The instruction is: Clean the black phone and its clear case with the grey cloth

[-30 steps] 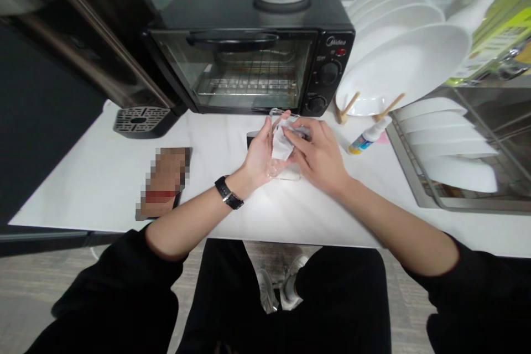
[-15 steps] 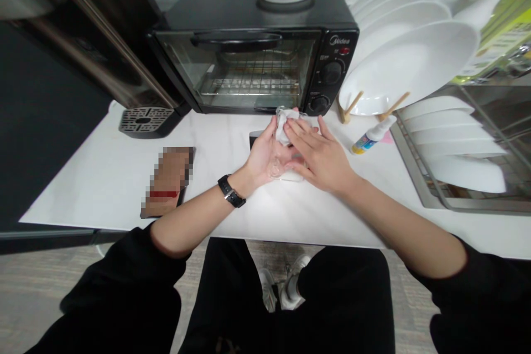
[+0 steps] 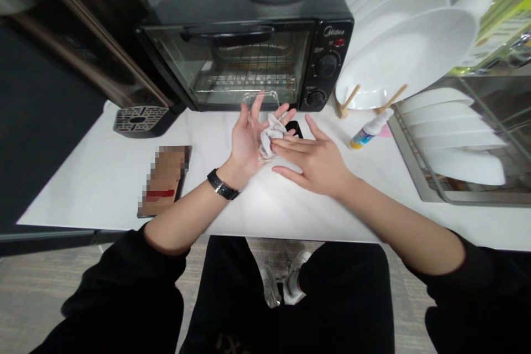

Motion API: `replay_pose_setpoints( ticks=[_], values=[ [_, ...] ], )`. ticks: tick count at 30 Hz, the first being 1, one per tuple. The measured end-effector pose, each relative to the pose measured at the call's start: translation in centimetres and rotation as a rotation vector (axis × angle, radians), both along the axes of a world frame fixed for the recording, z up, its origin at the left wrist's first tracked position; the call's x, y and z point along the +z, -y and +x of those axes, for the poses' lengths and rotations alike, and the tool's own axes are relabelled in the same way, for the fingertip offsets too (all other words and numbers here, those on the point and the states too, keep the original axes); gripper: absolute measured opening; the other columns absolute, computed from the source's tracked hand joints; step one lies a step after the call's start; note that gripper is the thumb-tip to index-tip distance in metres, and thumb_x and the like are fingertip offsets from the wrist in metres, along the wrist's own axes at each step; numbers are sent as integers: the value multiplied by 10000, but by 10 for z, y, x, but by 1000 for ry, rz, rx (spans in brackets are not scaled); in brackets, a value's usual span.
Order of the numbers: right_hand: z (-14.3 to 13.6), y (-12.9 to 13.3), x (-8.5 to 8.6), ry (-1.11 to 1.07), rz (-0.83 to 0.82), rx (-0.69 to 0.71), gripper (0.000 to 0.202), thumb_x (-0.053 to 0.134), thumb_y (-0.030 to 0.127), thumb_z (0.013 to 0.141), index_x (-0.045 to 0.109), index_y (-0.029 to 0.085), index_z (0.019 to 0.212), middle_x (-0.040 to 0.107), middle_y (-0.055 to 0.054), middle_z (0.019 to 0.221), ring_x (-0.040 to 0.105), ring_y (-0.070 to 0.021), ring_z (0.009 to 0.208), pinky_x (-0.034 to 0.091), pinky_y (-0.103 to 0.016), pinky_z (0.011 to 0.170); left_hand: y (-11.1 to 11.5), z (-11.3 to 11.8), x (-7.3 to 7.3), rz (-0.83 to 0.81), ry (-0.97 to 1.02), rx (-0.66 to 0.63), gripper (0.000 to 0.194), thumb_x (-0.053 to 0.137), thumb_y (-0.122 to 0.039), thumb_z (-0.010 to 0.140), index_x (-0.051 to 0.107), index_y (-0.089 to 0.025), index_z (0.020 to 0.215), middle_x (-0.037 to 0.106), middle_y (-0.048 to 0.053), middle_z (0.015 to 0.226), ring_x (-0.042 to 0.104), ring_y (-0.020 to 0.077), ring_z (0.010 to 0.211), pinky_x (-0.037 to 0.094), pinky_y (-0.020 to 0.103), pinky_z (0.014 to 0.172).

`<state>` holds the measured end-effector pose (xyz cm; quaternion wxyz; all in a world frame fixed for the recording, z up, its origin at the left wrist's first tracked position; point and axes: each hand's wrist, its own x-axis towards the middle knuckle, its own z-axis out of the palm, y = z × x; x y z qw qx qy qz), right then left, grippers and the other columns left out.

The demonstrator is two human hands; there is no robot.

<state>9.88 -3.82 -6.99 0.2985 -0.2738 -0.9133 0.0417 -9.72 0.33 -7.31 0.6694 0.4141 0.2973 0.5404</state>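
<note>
A clear phone case point(image 3: 262, 95) rests in my left hand point(image 3: 245, 146), which lies palm up with its fingers spread around and behind it. The thumb stands by the case's left edge. A crumpled white tissue point(image 3: 270, 134) lies on the clear case. My right hand point(image 3: 317, 161) presses the tissue against the case with nearly straight fingers, its thumb held apart below. Behind my left fingertips, a small black object point(image 3: 295, 128) lies on the white counter point(image 3: 286, 210), mostly hidden.
A black toaster oven point(image 3: 244, 61) stands behind my hands. To the right are a spray bottle point(image 3: 370, 129), white plates point(image 3: 409, 61) on a wooden rack and a metal dish drainer point(image 3: 418, 177). A phone point(image 3: 164, 180) and a drip tray point(image 3: 139, 119) are on the left.
My left hand has spread its fingers and turned its palm up more, showing more of the clear case. The tissue and my right fingers have shifted slightly left and down.
</note>
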Motion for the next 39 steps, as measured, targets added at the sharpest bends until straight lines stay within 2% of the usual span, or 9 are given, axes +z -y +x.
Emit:
replay_pose_setpoints(
  ticks=[4, 9, 13, 19, 24, 28, 32, 36, 39],
  values=[
    [6, -10, -7, 44, -9, -131, 724, 477, 665, 1124, 577, 161, 1634, 652, -177, 1627, 646, -383, 1513, 137, -742, 1427, 7, 13, -11, -61, -56, -149, 681, 262, -734, 1119, 496, -363, 1639, 797, 91, 1348, 776, 312, 1283, 655, 492, 939],
    [14, -22, -17, 27, -75, -176, 918, 463, 763, 1082, 443, 97, 1713, 514, -250, 1722, 562, -413, 1586, 190, -748, 1413, 19, 30, -17, -258, -89, -254, 861, 289, -898, 1016, 743, -255, 1366, 829, 128, 1177, 806, 361, 1141, 678, 503, 873],
    [11, -18, -15, 0, -114, -53, 948, 482, 802, 1055, 498, 89, 1679, 532, -227, 1718, 526, -385, 1618, 346, -656, 1397, 18, 28, -16, -272, -46, -233, 743, 320, -803, 1073, 663, -301, 1500, 828, 93, 1241, 803, 339, 1176, 678, 489, 865],
    [0, 1, -6, -30, -55, 141, 635, 521, 655, 1115, 741, 163, 1451, 768, -118, 1490, 727, -301, 1424, 465, -565, 1352, 9, 12, 0, -252, 173, 12, 701, 311, -722, 1127, 327, -392, 1746, 776, 99, 1395, 739, 297, 1370, 629, 486, 1045],
    [0, 1, -2, 28, -30, 44, 571, 511, 589, 1140, 734, 180, 1471, 767, -110, 1484, 766, -295, 1363, 415, -591, 1373, 15, 10, 23, -318, 295, 110, 667, 273, -650, 1162, 224, -414, 1784, 646, 126, 1604, 650, 307, 1497, 582, 475, 1125],
    [2, -6, -9, 99, -17, -85, 768, 456, 677, 1126, 591, 98, 1612, 641, -194, 1616, 658, -368, 1498, 299, -683, 1404, 23, 20, 28, -381, 245, 90, 650, 299, -642, 1165, 291, -418, 1775, 684, 104, 1554, 698, 294, 1426, 631, 426, 1056],
    [8, -18, -20, 101, -64, -160, 1073, 365, 846, 1054, 467, -33, 1660, 512, -314, 1686, 561, -434, 1577, 288, -719, 1395, 28, 31, 15, -521, 188, -68, 596, 350, -613, 1166, 464, -374, 1700, 778, 68, 1385, 795, 259, 1216, 684, 363, 903],
    [10, -22, -23, 48, -114, -80, 1130, 349, 905, 1013, 441, 3, 1688, 493, -295, 1714, 499, -419, 1627, 331, -710, 1381, 30, 36, 3, -597, 199, -144, 650, 399, -706, 1120, 542, -340, 1638, 787, 59, 1388, 789, 298, 1249, 683, 391, 935],
    [5, -13, -19, 2, -75, 10, 1072, 376, 869, 1036, 512, -8, 1638, 569, -283, 1667, 552, -400, 1593, 399, -659, 1365, 30, 33, 4, -588, 230, -135, 691, 379, -706, 1121, 518, -300, 1663, 761, 98, 1455, 756, 326, 1335, 650, 451, 1056]
  ],
)
